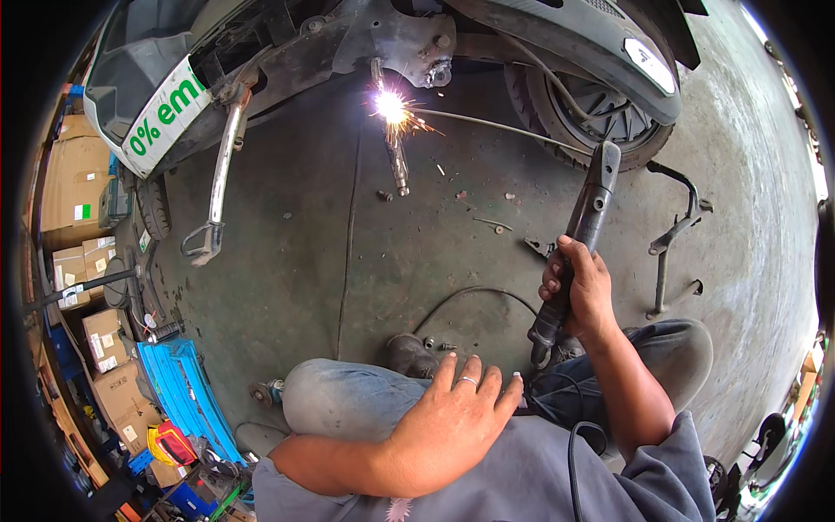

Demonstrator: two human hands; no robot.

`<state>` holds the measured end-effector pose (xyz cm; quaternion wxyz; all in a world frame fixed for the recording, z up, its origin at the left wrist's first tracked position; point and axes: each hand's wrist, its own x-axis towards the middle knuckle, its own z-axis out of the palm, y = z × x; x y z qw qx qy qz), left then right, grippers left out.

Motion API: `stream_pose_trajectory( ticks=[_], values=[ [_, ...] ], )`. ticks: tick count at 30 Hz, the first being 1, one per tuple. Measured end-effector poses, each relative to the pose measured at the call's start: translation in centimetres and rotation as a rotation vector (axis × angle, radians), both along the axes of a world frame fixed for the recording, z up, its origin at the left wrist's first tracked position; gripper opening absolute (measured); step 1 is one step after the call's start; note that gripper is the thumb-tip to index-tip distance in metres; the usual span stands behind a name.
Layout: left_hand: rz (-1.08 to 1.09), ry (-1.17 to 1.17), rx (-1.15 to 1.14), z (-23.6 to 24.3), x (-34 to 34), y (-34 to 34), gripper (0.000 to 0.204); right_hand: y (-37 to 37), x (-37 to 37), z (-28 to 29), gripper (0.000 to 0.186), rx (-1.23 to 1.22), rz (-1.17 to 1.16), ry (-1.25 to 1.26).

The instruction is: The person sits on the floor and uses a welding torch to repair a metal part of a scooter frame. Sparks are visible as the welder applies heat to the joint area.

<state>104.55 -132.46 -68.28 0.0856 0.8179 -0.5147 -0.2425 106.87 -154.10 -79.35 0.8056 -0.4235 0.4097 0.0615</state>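
I have R hand closed round long dark tubular welding holder. Thin grey metal rod runs fwd-left from its front end, tip lost in white glare w/ orange sparks at narrow dark metal bar, well ahead of hand. My L hand: open, fingers slightly spread, back up, nearer body, left of R, by faded blue denim leg.

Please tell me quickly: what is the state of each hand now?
Left hand: open, fingers extended, palm hidden.
Right hand: closed around the black electrode holder, which grips a welding rod.
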Motion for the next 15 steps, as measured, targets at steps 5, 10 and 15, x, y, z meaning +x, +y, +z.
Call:
stream_pose_trajectory(
  ticks=[5, 10, 15],
  values=[
    [-0.011, 0.001, 0.003, -0.18, 0.08, -0.05, 0.047, -0.16, -0.10, 0.01, 0.020, 0.013, 0.000, 0.012],
    [-0.013, 0.007, 0.001, -0.31, 0.06, -0.11, 0.047, -0.35, -0.15, 0.00, 0.020, 0.006, 0.005, 0.016],
    [-0.010, 0.008, 0.002, -0.19, 0.15, -0.21, 0.048, -0.41, -0.29, 0.04, 0.020, 0.000, 0.014, 0.017]
  ],
)
